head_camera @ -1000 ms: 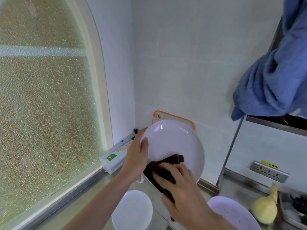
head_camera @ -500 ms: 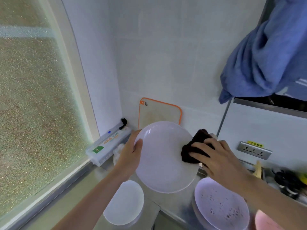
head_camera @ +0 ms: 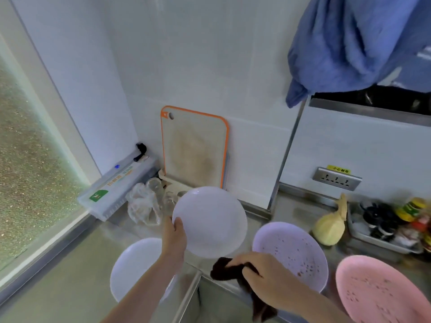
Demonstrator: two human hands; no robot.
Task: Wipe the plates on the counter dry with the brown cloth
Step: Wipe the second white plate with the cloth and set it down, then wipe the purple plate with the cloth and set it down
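From the head view, the left hand (head_camera: 174,238) grips a white plate (head_camera: 211,221) by its rim above the bench (head_camera: 289,209), while the right hand (head_camera: 265,278) clutches the brown cloth (head_camera: 225,270) just below it, beside wet lilac (head_camera: 291,252) and pink (head_camera: 382,290) plates.

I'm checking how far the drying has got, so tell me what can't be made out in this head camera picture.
- Back of the held plate: faces away from the camera, so wet or dry is unknown.
- White plate on the counter: partly covered by the left hand and forearm.
- Pink plate: cut off by the bottom right edge.
- Brown cloth: its middle is hidden inside the right hand.
- Jars at right: blurred, labels unreadable.
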